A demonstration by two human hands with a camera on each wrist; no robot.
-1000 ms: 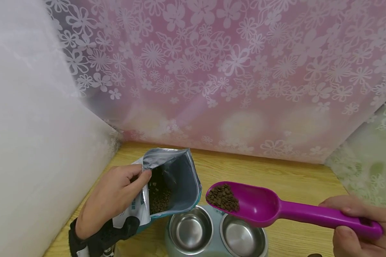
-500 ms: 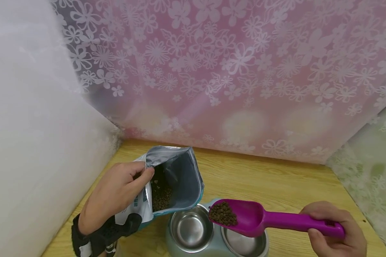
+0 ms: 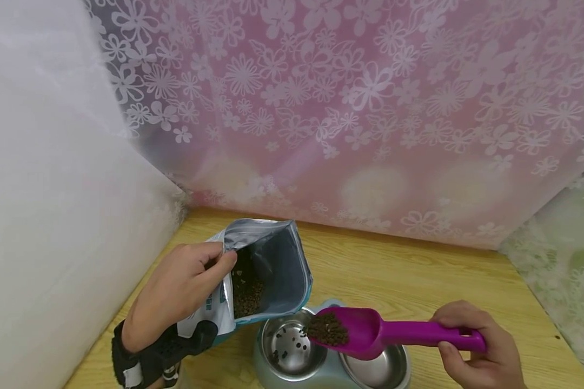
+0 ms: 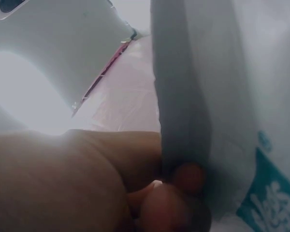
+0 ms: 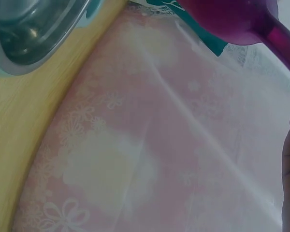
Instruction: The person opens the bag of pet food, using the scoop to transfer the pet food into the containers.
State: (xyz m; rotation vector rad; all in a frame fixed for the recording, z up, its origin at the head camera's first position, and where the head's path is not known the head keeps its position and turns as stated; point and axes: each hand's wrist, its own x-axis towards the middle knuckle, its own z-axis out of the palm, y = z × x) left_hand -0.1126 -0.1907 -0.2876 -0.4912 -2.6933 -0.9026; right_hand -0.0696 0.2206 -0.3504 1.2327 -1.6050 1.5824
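My left hand pinches the rim of an open foil-lined bag, tilted with its mouth toward me and brown kibble inside. In the left wrist view the fingers grip the edge of the white bag. My right hand holds a purple scoop by its handle. A heap of kibble lies at the scoop's tip, over the left steel bowl of a pale blue double feeder. Several pieces lie scattered in that bowl. The scoop partly covers the right steel bowl.
The feeder stands on a light wood-grain table. Behind it rises a pink flowered sheet. A white sheet borders the left side, and a pale green flowered one the right.
The right hand has brought the scoop left and down over the left bowl. Some kibble has dropped from its tip into that bowl. The left hand still holds the bag.
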